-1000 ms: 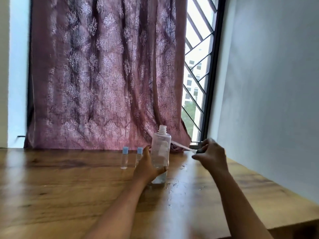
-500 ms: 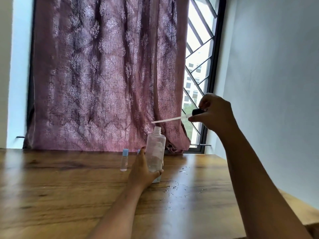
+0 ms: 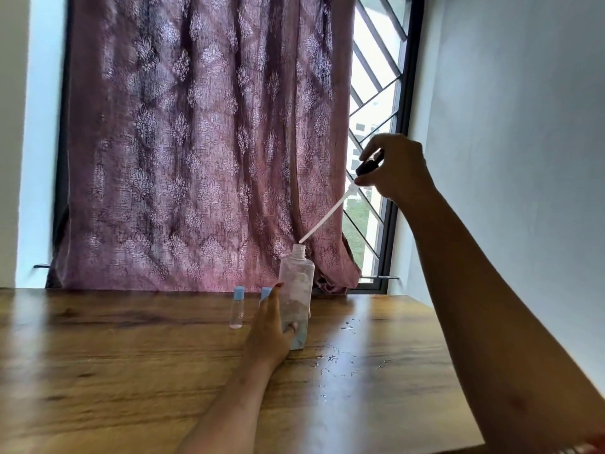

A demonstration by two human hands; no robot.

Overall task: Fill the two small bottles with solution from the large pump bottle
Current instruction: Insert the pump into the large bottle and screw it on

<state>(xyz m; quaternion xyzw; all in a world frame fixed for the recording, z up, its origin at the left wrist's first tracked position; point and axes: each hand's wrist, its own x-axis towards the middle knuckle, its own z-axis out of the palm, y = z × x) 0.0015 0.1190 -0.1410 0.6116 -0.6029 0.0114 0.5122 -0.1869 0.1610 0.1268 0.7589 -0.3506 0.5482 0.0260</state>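
Note:
The large clear bottle [image 3: 297, 290] stands upright on the wooden table [image 3: 131, 371] with its neck uncovered. My left hand [image 3: 270, 332] grips its lower part. My right hand [image 3: 394, 167] holds the black pump head [image 3: 367, 167] up high to the right. Its white dip tube [image 3: 327, 214] slants down, and its tip is just above the bottle's mouth. Two small clear bottles with blue caps stand left of the large one: one [image 3: 237, 308] in full view, the other [image 3: 265, 293] mostly hidden behind my left hand.
Drops of spilled liquid [image 3: 334, 357] lie on the table right of the large bottle. A patterned mauve curtain [image 3: 196, 142] hangs behind, with a barred window [image 3: 373, 126] at its right. A grey wall [image 3: 523, 142] runs along the table's right side.
My right hand lifted the pump from table height to high up, then tilted it so the tube's tip came down to the bottle's mouth. My left hand kept hold of the bottle.

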